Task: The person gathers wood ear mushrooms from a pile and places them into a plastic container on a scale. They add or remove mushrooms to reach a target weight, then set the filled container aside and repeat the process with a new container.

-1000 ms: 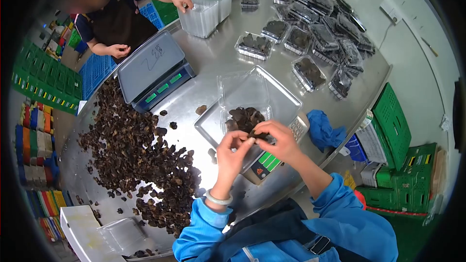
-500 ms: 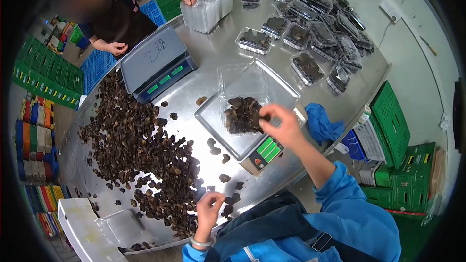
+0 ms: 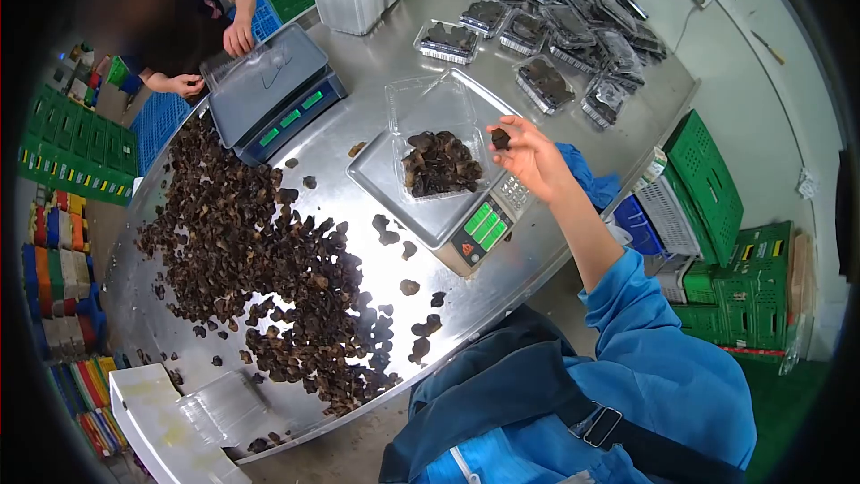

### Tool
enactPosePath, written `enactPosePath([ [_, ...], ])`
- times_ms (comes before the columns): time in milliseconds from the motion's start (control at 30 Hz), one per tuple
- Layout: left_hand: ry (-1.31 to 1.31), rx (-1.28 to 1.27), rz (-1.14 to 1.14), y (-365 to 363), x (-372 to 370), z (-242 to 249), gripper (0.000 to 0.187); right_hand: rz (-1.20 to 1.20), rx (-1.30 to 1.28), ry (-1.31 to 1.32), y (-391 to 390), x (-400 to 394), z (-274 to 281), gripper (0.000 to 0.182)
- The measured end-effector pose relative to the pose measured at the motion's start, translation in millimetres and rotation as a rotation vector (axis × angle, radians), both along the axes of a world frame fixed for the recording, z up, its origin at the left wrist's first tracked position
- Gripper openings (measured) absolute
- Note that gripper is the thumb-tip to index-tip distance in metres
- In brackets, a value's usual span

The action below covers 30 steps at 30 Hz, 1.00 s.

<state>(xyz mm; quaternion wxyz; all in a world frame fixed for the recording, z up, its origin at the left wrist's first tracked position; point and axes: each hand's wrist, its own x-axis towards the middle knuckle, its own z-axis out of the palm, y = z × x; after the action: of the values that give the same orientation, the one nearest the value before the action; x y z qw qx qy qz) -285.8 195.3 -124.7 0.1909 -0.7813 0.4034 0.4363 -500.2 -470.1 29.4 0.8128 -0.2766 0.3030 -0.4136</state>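
My right hand (image 3: 530, 158) pinches a small dark mushroom piece (image 3: 500, 139), just right of an open clear container (image 3: 433, 108). Dark mushroom pieces (image 3: 441, 164) lie in that container, which rests on the metal tray (image 3: 369, 181) of a scale with a lit green display (image 3: 485, 227). My left hand is out of view. A large heap of dark mushroom pieces (image 3: 242, 224) spreads over the left part of the steel table (image 3: 376, 296), and several loose pieces lie between the heap and the scale.
Several filled clear boxes (image 3: 573, 22) are piled at the back right. Stacked empty containers (image 3: 349, 2) stand at the back. Across the table, a person's hand (image 3: 238, 37) is at a second scale (image 3: 278, 94). A blue cloth (image 3: 587, 177) lies by the right edge.
My right hand has moved up and off the container, now showing a piece. My left hand has left the view. The other person's hand has moved from the empty containers to the second scale.
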Motion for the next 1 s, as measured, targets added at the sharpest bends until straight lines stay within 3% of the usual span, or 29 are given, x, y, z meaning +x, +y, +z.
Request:
enactPosePath([
  [133, 0.019, -0.254, 0.076, -110, -2, 51, 0.018, 0.151, -0.223, 0.306, 24, -2, 8, 0.039],
  [233, 0.035, -0.58, 0.25, -180, -4, 84, 0.02, 0.187, -0.269, 0.558, 40, 4, 27, 0.028],
  [267, 0.139, -0.58, 0.42, -204, -4, 101, 0.025, 0.196, -0.299, 0.655, 48, 8, 32, 0.026],
  [333, 0.35, -0.836, 0.644, -239, -7, 108, 0.032, 0.165, -0.392, 0.804, 76, 22, 48, 0.023],
  [400, 0.882, -0.777, 0.977, -276, -7, 114, 0.037, 0.251, -0.656, 0.768, 109, 36, 34, 0.026],
  [467, 1.33, -0.809, 1.267, -321, -23, 155, 0.045, 0.462, -0.953, 0.794, 142, 51, 16, 0.034],
  [533, 1.701, -0.603, 1.489, -348, -25, 153, 0.043, 0.584, -1.411, 0.835, 156, 55, 23, 0.046],
  [567, 1.707, -0.533, 1.617, -360, -27, 155, 0.032, 0.538, -1.418, 0.788, 151, 56, 25, 0.042],
  [667, 1.819, -0.736, 1.504, -370, -8, 94, 0.026, 0.386, -1.288, 0.805, 102, 46, 14, 0.034],
  [733, 1.627, -0.906, 1.61, -382, 7, 112, 0.024, 0.252, -1.122, 0.871, 64, 31, 11, 0.027],
  [800, 1.208, -1.089, 1.585, -391, 24, 128, 0.033, 0.228, -1.195, 1.062, 32, 19, 5, 0.04],
  [867, 0.367, -1.311, 1.15, -411, 30, 119, 0.042, 0.261, -1.381, 1.046, 10, 20, -13, 0.046],
  [900, 0.077, -1.363, 0.999, -422, 31, 120, 0.046, 0.273, -1.462, 1.035, 5, 20, -21, 0.049],
  [1000, 0.346, -1.329, 0.897, -478, 37, 123, 0.043, 0.301, -1.461, 1.13, -15, 26, -46, 0.056],
])
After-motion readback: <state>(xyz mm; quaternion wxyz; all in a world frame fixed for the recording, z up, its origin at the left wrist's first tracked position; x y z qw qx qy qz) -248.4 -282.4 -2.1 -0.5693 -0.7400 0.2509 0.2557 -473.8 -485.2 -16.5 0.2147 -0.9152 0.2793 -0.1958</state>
